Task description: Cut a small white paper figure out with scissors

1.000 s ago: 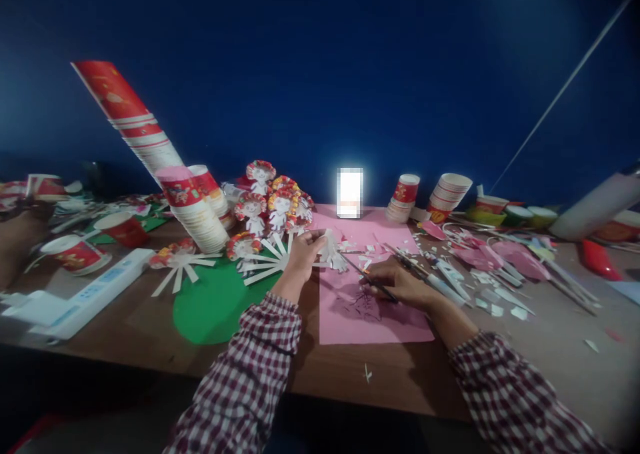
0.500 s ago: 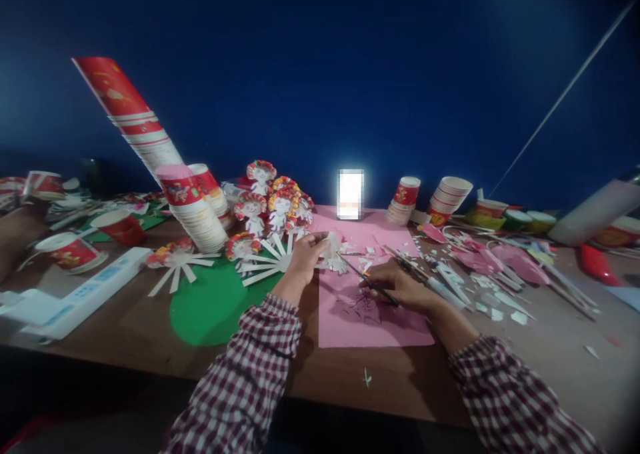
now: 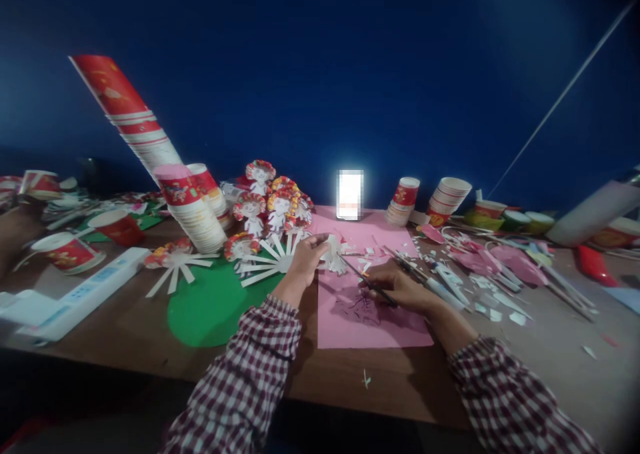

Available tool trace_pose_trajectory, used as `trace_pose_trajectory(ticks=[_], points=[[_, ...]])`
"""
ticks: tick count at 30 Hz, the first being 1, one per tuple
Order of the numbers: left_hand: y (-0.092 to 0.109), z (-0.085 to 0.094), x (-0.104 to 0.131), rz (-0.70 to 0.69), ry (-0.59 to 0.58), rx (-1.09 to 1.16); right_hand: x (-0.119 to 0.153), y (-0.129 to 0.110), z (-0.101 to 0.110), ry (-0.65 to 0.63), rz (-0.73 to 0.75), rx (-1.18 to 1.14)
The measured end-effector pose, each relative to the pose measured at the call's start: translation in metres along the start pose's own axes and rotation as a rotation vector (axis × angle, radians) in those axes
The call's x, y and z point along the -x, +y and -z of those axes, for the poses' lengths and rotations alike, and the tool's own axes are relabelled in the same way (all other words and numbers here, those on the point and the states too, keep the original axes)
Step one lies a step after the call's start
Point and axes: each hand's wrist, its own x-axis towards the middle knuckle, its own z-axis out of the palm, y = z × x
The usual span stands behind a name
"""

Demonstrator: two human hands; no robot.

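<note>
A white paper cutout point(image 3: 333, 255) is pinched between the fingers of the left hand point(image 3: 306, 259), just above the far part of the pink sheet point(image 3: 370, 324). Scissors point(image 3: 367, 279) are gripped in the right hand point(image 3: 400, 286), fingers closed round the handles, blades pointed at the cutout; whether the tips touch it cannot be told. Cup stacks point(image 3: 193, 214) and paper dolls point(image 3: 267, 207) are seen behind the left hand.

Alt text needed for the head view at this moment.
At a cluttered wooden table, a person's left hand holds a small white paper cutout while the right hand works scissors against it, above a pink sheet. Stacks of red paper cups stand to the left.
</note>
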Motion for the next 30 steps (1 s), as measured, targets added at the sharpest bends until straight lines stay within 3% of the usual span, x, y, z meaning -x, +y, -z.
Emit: trace_pose_trajectory(ticks=[30], points=[[-0.008,0.002,-0.004,0.033,-0.101,0.074,0.001,0.006,-0.002,0.0,-0.039,-0.263]])
